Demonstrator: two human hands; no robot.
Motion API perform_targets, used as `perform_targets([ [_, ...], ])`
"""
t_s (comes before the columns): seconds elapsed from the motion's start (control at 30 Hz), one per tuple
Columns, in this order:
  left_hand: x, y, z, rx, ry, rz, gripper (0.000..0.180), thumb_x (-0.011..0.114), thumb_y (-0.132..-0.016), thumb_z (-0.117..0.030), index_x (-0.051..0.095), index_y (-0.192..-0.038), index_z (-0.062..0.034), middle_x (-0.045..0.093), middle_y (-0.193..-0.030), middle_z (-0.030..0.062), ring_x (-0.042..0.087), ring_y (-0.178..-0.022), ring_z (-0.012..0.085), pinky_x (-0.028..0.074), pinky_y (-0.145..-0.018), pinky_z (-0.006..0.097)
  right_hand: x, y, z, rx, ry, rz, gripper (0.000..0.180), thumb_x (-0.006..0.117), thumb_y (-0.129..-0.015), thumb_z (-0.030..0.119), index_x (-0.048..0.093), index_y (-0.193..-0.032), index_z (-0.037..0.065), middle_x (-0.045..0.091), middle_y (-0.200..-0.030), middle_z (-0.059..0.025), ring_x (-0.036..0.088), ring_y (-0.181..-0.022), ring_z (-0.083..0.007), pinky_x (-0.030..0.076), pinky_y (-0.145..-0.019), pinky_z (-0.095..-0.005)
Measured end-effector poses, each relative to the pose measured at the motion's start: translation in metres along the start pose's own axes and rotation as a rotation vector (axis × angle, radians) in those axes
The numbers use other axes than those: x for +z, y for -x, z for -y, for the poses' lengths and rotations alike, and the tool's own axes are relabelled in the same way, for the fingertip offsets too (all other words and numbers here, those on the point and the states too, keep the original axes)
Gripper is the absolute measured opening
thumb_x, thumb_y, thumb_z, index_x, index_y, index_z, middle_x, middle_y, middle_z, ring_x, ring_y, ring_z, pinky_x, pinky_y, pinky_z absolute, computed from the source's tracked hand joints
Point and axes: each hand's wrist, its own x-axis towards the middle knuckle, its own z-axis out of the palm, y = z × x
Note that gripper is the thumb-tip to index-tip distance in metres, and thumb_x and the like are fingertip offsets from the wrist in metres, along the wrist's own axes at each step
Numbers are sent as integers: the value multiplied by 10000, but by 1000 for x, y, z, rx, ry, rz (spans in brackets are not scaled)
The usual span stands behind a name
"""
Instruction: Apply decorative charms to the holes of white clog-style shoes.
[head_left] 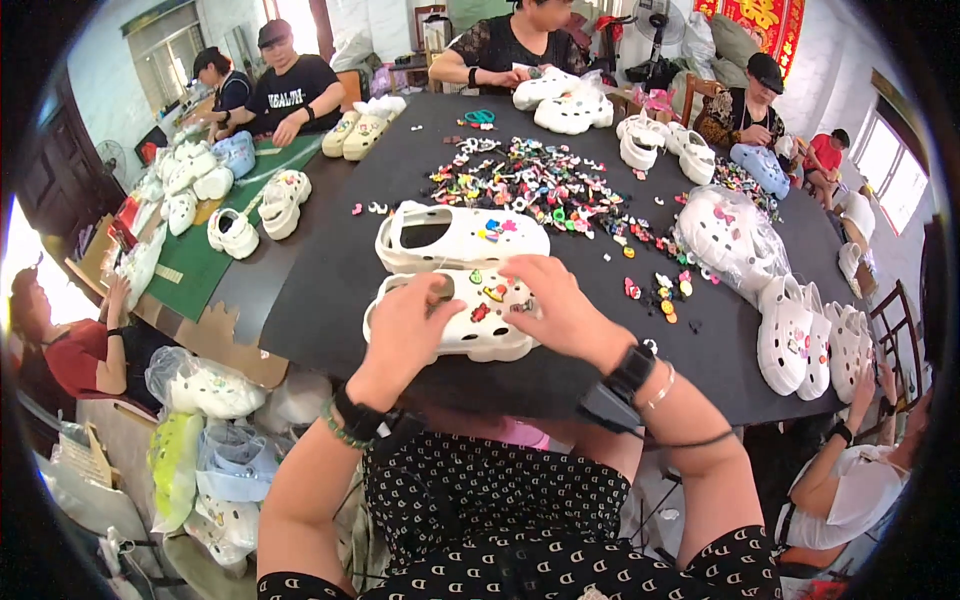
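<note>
A white clog (490,347) with colourful charms on its upper lies in front of me on the dark tabletop. My left hand (403,325) grips it by the heel end, fingers reaching over the foot opening. Across the toe end, my right hand (565,312) has its fingers and thumb curved over the upper, beside the charms. Among these charms a red one (480,312) shows clearly. Just beyond lies a matching white clog (468,253), also decorated, touched by neither hand. Past both clogs spreads a heap of loose mixed charms (540,185).
More white clogs (783,345) and a plastic-wrapped pair (722,235) stand on the right. Cream clogs (368,135) and teal-handled scissors (480,117) lie farther back. Several people work around the tables. Bagged clogs (215,390) are piled at lower left, beside a green mat (205,275).
</note>
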Motion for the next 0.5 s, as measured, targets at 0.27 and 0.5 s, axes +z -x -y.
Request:
perform_targets([
  [0.27, -55, -26, 14, 256, -391, 60, 696, 811, -683, -139, 515, -1313, -98, 449, -1371, 180, 487, -1216, 389, 409, -1026, 431, -7, 101, -32, 184, 29, -209, 362, 713, -760, 34, 590, -1098, 70, 522, -1267, -146, 480, -1192, -365, 395, -1015, -449],
  [0.5, -44, -69, 61, 124, -435, 536, 840, 825, -649, -301, 465, -1358, -33, 560, -1264, 237, 552, -1176, 385, 450, -1003, 412, 19, 107, -21, 134, 127, -133, 258, 629, -772, -17, 605, -1020, 46, 579, -1128, -119, 517, -1121, -332, 415, -916, -440],
])
